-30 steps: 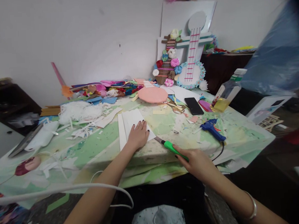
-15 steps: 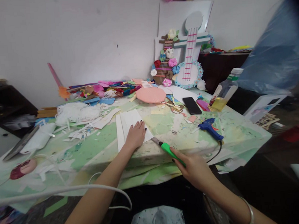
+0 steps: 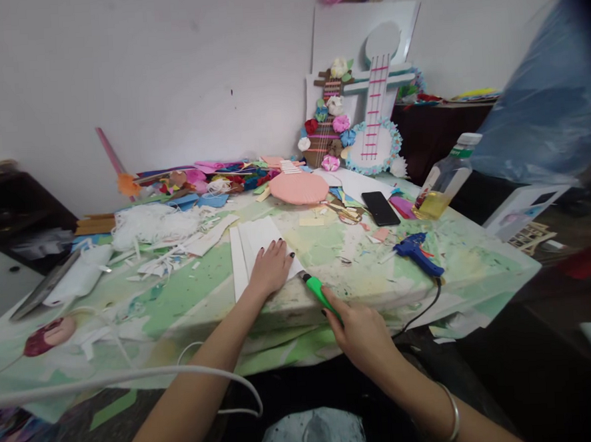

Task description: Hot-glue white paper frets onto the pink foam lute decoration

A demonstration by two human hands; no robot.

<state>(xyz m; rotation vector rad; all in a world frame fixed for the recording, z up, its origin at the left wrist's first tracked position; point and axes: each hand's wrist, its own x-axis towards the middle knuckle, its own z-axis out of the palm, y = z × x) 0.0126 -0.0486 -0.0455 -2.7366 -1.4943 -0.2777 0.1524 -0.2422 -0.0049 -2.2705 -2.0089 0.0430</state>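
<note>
My left hand (image 3: 271, 268) lies flat, fingers spread, on a white sheet (image 3: 256, 240) in the middle of the table (image 3: 179, 288). My right hand (image 3: 359, 329) is closed round the green handle of a craft knife (image 3: 317, 290). The knife's tip touches the sheet's near right corner, just beside my left fingers. A narrow white strip lies along the sheet's left side.
A blue glue gun (image 3: 417, 250) with a black cord lies to the right, a black phone (image 3: 379, 208) and an oil bottle (image 3: 444, 188) behind it. A pink disc (image 3: 298, 187), coloured scraps and white shreds (image 3: 155, 223) crowd the back. A white cable (image 3: 135, 377) crosses the front.
My right hand has slid the knife leftward, so the blade tip now meets the sheet's corner next to my left hand. The left hand stays pressed on the sheet.
</note>
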